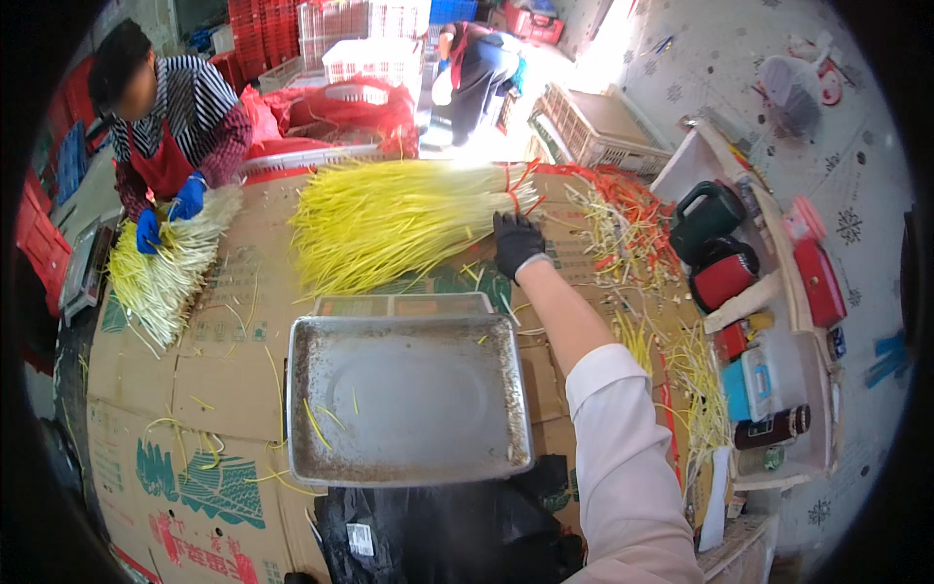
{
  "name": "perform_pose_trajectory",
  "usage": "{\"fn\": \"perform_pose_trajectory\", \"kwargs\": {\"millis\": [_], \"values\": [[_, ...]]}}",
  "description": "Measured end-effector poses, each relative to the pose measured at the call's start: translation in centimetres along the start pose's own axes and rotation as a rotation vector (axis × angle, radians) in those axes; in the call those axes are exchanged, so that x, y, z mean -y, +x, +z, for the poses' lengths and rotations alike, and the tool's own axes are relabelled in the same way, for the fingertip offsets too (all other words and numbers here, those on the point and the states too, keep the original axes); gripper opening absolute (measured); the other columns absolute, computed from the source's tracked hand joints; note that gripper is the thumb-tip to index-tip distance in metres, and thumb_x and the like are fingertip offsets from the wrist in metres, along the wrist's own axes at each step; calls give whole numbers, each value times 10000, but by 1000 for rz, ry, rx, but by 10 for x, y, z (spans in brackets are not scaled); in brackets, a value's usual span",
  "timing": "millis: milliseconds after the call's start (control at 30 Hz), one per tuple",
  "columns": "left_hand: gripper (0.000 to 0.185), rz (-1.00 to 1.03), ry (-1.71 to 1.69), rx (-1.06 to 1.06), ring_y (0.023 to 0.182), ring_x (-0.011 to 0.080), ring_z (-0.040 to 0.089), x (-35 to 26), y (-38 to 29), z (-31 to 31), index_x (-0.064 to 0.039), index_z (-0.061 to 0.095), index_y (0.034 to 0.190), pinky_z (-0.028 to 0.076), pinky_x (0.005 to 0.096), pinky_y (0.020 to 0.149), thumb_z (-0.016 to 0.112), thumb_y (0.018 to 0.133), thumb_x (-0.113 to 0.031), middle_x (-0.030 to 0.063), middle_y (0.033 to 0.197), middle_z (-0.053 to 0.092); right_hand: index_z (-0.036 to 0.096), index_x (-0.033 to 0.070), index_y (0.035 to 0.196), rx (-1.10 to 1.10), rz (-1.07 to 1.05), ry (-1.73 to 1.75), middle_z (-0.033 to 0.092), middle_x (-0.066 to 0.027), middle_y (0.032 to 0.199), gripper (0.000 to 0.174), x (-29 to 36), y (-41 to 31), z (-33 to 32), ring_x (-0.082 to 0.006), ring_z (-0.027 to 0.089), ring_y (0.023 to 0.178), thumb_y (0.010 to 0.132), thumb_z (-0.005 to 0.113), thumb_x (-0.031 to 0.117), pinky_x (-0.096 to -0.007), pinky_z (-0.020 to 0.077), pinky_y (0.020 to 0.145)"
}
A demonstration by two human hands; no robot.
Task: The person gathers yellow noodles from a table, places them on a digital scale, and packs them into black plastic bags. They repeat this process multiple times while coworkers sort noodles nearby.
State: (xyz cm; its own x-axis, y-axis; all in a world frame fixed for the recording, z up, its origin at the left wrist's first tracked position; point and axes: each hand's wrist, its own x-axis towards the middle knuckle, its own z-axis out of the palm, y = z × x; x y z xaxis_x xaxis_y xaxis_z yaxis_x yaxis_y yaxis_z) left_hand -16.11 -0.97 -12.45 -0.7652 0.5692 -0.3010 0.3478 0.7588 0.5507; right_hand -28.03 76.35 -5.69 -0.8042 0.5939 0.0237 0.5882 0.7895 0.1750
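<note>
My right hand (519,244), in a black glove, is at the near edge of a large bundle of yellow chives (379,219). Its fingertips reach the pale stem end, beside the red ties (513,191) around the stems. Whether the fingers grip the bundle cannot be told. My left hand is out of view. Nearer to me stands a worn metal tray (408,401), apparently on a scale (401,304), with a few loose yellow blades in it. A black plastic bag (445,533) lies in front of the tray.
Cardboard (219,394) covers the table. At left, a person in blue gloves (188,197) handles loose chives (175,270). Red ties and trimmings (635,219) lie at right, beside a foam box (792,438) of bottles and containers. Behind are plastic crates (598,139) and another person bending (481,73).
</note>
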Motion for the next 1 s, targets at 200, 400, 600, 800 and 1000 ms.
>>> {"fn": "perform_pose_trajectory", "kwargs": {"millis": [200,400,600,800,1000], "values": [[446,-184,25,106,864,304,611,-12,7,-2,-19,580,997,511,406,754,873,681,-135,141,957,600,306,85,1548,-217,-82,-104,430,-159,1531,774,9,62,44,-374,394,1423,841,617,133,-497,287,1188],[438,-275,-102,123,882,291,608,-8,3,-1,-16,566,997,513,397,776,866,697,-128,124,932,599,544,98,1329,54,-128,-76,648,-143,1249,717,-1,55,38,-292,575,1237,712,786,373,-494,290,1162],[476,-49,119,108,897,293,613,9,0,5,-11,585,1014,513,403,804,890,690,-181,119,922,608,225,112,1563,-213,-73,21,310,-185,1591,994,-29,37,42,-332,297,1485,751,774,275,-517,241,1201],[403,-156,37,92,864,305,602,4,2,3,-21,599,943,504,412,792,880,707,-188,114,910,603,40,165,1620,-99,60,26,203,-131,1661,959,-34,67,65,-330,239,1518,844,590,41,-512,226,1212],[416,-164,-23,87,790,296,579,-10,8,-4,-37,574,939,492,404,718,881,682,-152,116,872,576,596,146,1317,-112,129,-38,589,-135,1278,443,-26,94,69,-305,528,1272,875,573,128,-480,414,1034]]}}
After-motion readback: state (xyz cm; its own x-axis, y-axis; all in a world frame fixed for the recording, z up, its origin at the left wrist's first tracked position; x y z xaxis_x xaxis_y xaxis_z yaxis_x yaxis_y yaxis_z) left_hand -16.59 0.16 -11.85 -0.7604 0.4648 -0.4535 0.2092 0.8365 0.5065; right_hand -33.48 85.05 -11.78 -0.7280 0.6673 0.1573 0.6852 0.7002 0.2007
